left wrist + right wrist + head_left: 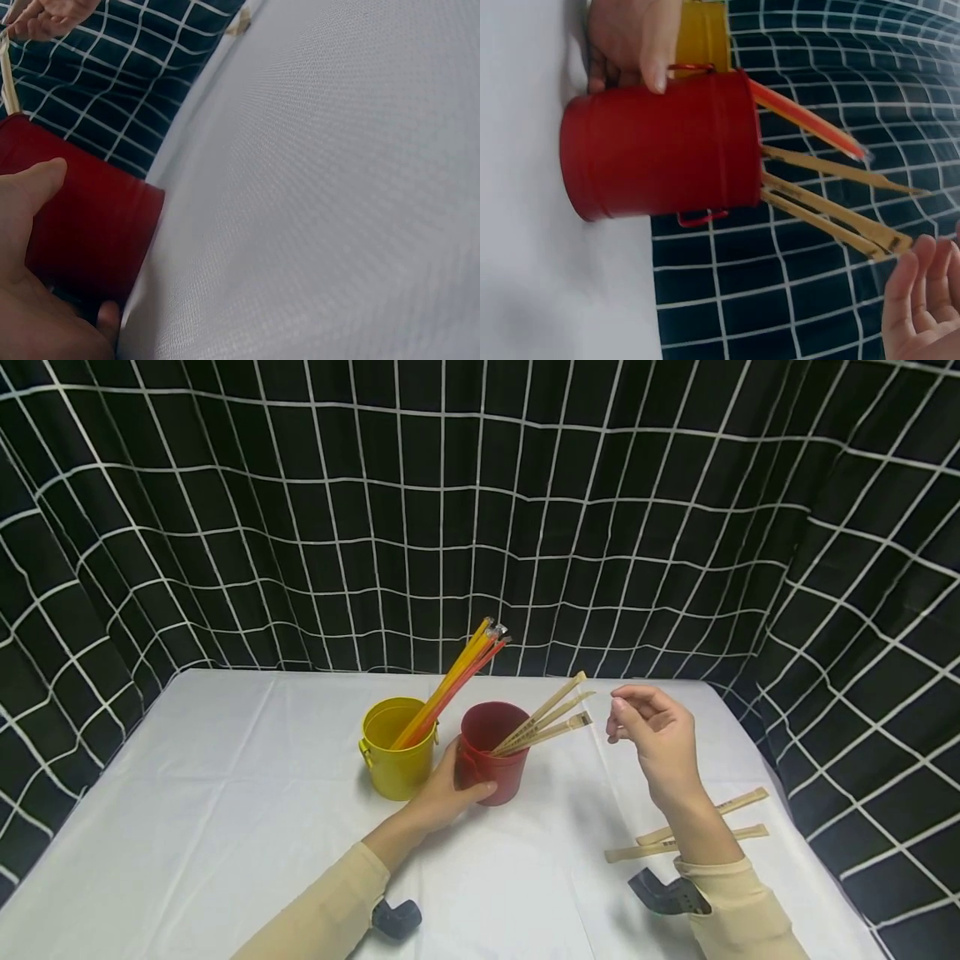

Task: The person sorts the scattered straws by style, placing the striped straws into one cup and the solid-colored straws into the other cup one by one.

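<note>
My left hand (442,789) grips the side of a small red bucket (495,777), its thumb across the front wall. Three paper-wrapped chopstick packets (543,718) lean out of the bucket to the right. Just past their tips, my right hand (660,735) hovers above the table with loosely bent fingers and nothing in them. The right wrist view shows its fingertips (907,274) close by the packet ends. Left of the red bucket stands a yellow bucket (397,772) with long yellow and orange sticks (450,685) whose tops look wrapped in shiny clear film.
Two more wrapped chopstick packets (686,847) lie on the white tablecloth (225,827), partly under my right forearm. A black curtain with a white grid (450,510) encloses the table's back and sides.
</note>
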